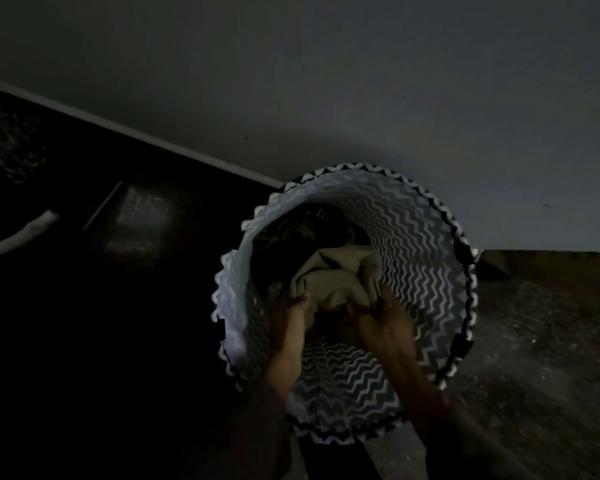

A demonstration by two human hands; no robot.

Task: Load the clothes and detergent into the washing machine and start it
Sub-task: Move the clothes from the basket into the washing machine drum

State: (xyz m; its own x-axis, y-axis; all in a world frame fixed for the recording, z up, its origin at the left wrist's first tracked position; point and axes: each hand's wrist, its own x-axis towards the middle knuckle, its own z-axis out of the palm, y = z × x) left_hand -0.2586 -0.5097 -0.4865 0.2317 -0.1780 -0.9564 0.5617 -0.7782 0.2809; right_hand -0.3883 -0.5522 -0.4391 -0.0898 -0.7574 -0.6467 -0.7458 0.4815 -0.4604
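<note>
Both hands are down inside the round fabric laundry basket with the grey-and-white zigzag lining (423,244), which stands on the floor against the pale wall. The left hand (293,311) and the right hand (381,315) each have their grip clenched on the bunched beige cloth garment (333,282), the left at its near-left fold and the right at its near-right fold. That garment lies on top of the pile; darker clothes (291,237) sit under and behind it toward the basket's far-left wall, too dim to tell apart. Judging from this, the task is at its very beginning: the clothes are all in the basket and nothing is loaded. No washing machine or detergent can be made out in the dark room, so carrying the load over, adding detergent and starting the cycle all seem left to do
</note>
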